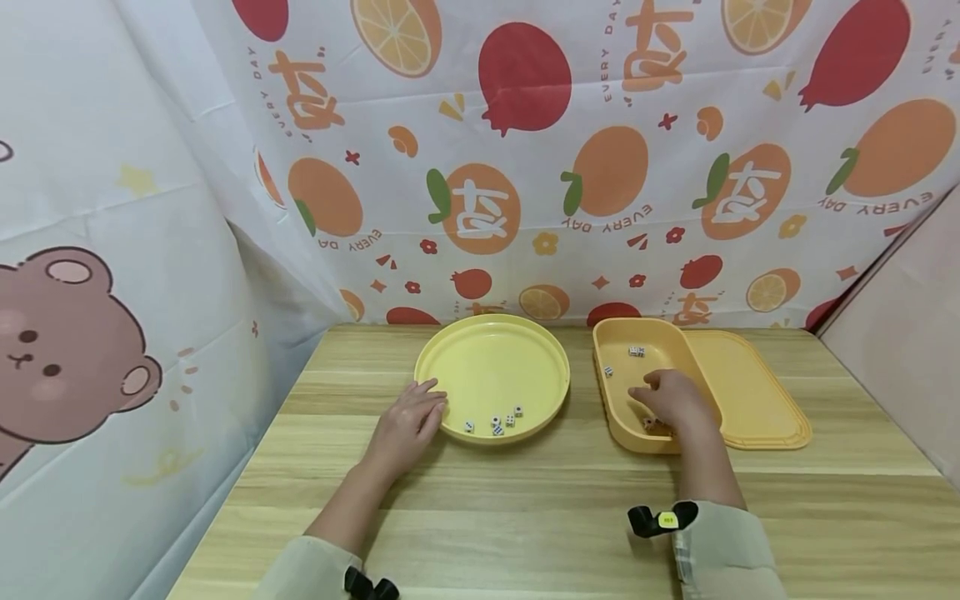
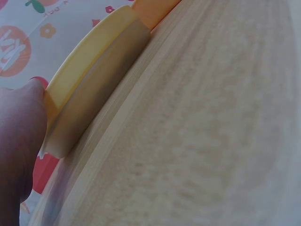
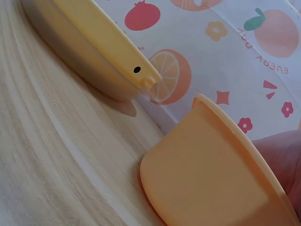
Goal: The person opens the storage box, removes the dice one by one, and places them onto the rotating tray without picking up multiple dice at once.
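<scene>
My left hand (image 1: 405,423) is at the left rim of a round yellow tray (image 1: 491,350), its fingers over the edge and the thumb against the outside. Several white dice (image 1: 510,421) lie together at the tray's near side. Inside an orange rectangular box (image 1: 630,329), my right hand (image 1: 675,400) hovers with fingers apart and loosely bent; I see nothing held between them. Dice (image 1: 636,352) sit at the box's far end, a single die (image 1: 608,372) by its left wall, and a few more dice (image 1: 649,424) partly under the hand. Box walls hide the fingers in the right wrist view.
A flat orange lid (image 1: 750,392) lies against the box's right side on the wooden table (image 1: 525,517). A fruit-print cloth (image 1: 525,208) hangs behind the table's back edge, and a white bear-print cloth (image 1: 187,333) hangs at the left.
</scene>
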`<state>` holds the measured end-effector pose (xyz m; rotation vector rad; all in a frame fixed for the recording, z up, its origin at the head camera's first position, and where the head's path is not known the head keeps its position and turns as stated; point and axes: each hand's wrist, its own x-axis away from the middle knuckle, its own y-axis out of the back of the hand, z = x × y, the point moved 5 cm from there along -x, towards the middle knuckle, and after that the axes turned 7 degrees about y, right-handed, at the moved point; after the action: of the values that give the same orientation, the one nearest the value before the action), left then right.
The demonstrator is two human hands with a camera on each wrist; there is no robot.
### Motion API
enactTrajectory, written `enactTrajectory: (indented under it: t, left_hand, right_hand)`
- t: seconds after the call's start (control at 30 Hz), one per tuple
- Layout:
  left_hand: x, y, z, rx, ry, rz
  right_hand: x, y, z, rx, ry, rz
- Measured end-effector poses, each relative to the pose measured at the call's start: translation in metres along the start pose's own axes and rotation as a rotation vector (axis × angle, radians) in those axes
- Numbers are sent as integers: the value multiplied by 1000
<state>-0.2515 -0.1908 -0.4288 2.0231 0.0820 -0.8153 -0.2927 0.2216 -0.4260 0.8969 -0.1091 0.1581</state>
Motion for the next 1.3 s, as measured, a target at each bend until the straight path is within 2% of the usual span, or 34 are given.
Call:
enactTrajectory:
  t: [0.17,0.33,0.4,0.53,0.73,0.87,1.07,1.3]
  left_hand:
    - [0,1,0,5,1,4]
    - [-1,1,0,8,3,6]
    - [-1,1,0,8,3,6]
    - [-1,1,0,8,5,5]
    - [-1,0,1,8,12,9]
    - [0,0,0,9,9,4]
    - [0,0,0,4,8,3]
    - [0,-1,1,-2,12,10]
  right_hand:
    - [-3,-7,5,2,45,27]
    - [-6,-15,10,-72,76,68]
    - [-6,-16,10,-96,61,67]
    - [-6,-13,8,-62,44,38]
    - [-5,-15,7,14,62,64]
    - [-5,-17,7,22,64,56]
    - [-8,-13,8,-52,42,-15]
    - [-9,0,19,-9,165,-182]
